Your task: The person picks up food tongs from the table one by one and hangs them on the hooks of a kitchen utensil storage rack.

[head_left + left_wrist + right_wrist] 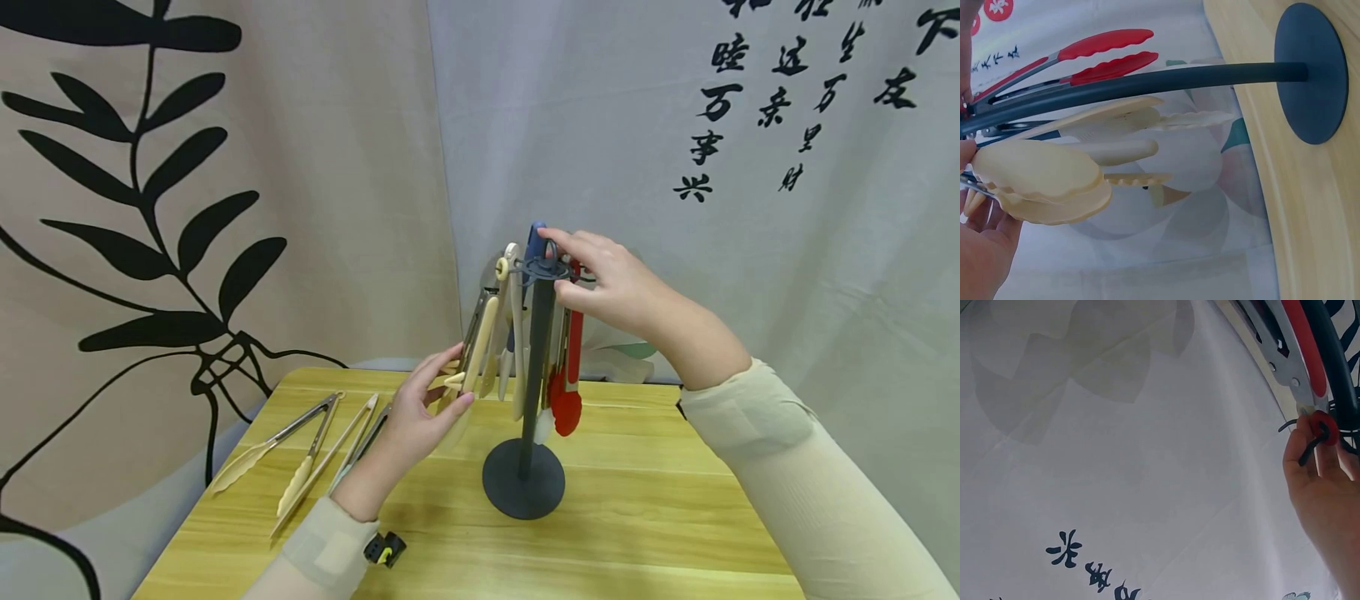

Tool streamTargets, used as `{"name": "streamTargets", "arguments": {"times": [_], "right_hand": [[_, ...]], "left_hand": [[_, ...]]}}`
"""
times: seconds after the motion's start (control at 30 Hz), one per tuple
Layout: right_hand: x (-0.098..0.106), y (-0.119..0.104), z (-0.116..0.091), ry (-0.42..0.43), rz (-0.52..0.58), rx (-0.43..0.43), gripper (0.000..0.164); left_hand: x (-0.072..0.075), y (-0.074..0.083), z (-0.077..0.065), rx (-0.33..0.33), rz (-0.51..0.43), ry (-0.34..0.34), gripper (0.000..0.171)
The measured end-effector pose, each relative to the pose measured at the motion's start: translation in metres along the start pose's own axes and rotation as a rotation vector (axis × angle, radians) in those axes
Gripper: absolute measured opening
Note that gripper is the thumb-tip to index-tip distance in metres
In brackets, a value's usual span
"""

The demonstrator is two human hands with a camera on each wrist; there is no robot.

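Note:
A dark stand [534, 375] with a round base [522, 479] and a ring of hooks [546, 268] at its top rises from the table. My left hand [420, 408], left of the pole, holds cream-and-metal tongs [481, 346] that tilt beside other hanging tongs; their broad cream heads [1041, 172] fill the left wrist view. My right hand [618, 279] grips the hook ring at the top, fingers behind and thumb in front. Red tongs [572, 358] hang just under it; their red loop [1324, 428] sits on a hook by the fingers. The far fingertips are partly hidden.
Several tongs, among them a cream-headed pair [296, 487], lie on the left of the wooden table [637, 492]. A small black item [385, 549] sits at my left wrist. A printed curtain [352, 208] hangs behind the table's back edge.

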State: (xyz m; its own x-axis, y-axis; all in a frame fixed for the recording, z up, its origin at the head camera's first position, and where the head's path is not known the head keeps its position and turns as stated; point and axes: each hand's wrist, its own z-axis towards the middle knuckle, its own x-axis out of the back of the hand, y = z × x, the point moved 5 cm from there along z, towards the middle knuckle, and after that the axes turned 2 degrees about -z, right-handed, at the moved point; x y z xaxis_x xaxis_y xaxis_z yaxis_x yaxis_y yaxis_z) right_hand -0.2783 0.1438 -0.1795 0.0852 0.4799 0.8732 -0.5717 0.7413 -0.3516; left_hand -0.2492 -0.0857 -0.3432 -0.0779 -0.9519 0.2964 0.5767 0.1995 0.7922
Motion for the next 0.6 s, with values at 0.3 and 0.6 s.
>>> {"name": "streamTargets", "arguments": {"times": [0.3,0.6], "right_hand": [[0.000,0.002,0.001,0.004,0.011,0.003,0.063],[0.001,0.003,0.000,0.011,0.010,0.005,0.063]], "left_hand": [[-0.005,0.024,0.001,0.031,0.012,-0.029,0.060],[-0.012,-0.001,0.003,-0.055,-0.041,-0.021,0.059]]}}
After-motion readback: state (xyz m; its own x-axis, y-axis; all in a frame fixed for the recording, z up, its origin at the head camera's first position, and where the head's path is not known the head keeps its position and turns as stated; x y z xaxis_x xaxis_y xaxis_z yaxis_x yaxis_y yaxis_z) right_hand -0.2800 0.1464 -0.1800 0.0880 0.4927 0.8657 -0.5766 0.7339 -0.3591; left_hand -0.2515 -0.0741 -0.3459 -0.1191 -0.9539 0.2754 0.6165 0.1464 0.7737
